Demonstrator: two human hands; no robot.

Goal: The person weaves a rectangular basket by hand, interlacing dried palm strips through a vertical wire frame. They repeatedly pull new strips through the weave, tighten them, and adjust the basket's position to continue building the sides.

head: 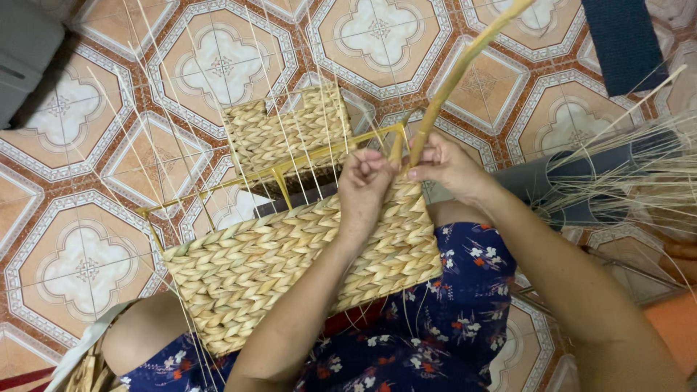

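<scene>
A half-woven basket (290, 254) lies across the lap, long axis running lower left to upper right, holding nothing visible. The left hand (365, 185) pinches its rim; the right hand (446, 165) pinches a fibre strand (465, 65) pointing up-right.

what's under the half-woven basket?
The woven basket rests on the person's lap, on floral blue fabric and a bare knee. Whatever lies under its middle is covered.
</scene>
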